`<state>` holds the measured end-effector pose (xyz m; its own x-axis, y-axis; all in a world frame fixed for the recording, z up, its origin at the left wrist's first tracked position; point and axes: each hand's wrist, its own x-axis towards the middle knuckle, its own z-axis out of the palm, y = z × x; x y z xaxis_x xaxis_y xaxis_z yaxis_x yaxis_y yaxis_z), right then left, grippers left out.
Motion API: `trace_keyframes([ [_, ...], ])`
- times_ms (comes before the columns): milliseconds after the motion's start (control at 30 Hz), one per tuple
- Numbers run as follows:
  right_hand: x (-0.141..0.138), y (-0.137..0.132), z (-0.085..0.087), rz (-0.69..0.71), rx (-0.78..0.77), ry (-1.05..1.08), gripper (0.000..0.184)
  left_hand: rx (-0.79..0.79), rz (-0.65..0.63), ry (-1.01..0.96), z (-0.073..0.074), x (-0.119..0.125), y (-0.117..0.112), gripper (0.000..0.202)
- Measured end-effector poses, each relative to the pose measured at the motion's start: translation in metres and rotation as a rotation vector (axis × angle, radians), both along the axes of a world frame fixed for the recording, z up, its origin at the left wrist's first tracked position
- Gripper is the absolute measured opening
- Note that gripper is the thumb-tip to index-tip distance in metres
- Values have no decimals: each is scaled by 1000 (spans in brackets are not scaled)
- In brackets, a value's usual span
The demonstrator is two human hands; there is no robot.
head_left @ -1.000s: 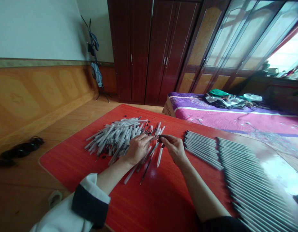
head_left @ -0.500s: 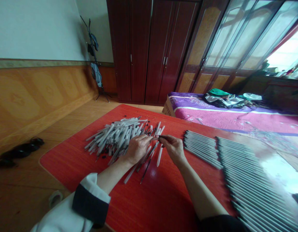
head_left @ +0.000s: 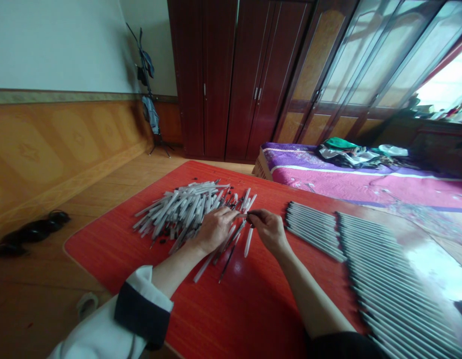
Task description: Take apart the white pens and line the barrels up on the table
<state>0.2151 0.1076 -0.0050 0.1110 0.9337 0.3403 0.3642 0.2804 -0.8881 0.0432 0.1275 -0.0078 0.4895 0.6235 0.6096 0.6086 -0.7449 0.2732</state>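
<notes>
A loose heap of white pen barrels (head_left: 182, 209) with black parts lies on the red table (head_left: 231, 309). My left hand (head_left: 214, 228) rests at the heap's right edge, fingers curled round several pen parts. My right hand (head_left: 268, 228) is just to its right, pinching a small dark pen piece (head_left: 252, 213) against the left fingertips. A few loose pens and black refills (head_left: 231, 252) lie under and in front of both hands. Neat rows of assembled pens (head_left: 369, 259) lie to the right of my right hand.
A bed with a purple and pink cover (head_left: 350, 177) stands beyond the table, clothes piled on it. Dark wooden wardrobes (head_left: 238, 75) fill the back wall. A coat stand (head_left: 148, 94) is in the corner. Black shoes (head_left: 27, 234) lie on the floor at left.
Both hands have stayed together at the heap's edge, with only slight finger movement. The view has shifted a little.
</notes>
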Motion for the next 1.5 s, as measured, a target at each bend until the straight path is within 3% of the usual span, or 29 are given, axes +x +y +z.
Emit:
trace_keyframes([
  [300,-8,0,-2,12,29,73,22,-200,-6,-79,5,3,-3,26],
  [567,-10,-2,0,-15,-73,172,32,-41,41,-41,4,1,-5,19],
  [933,-12,0,-3,-27,-108,338,41,-99,0,-79,0,3,-4,19],
  [1267,-10,2,-7,0,-88,302,40,-164,-16,-135,-3,4,-1,18],
  [1500,-10,-2,-1,-9,-72,171,38,-155,-6,-110,-3,3,-3,19],
])
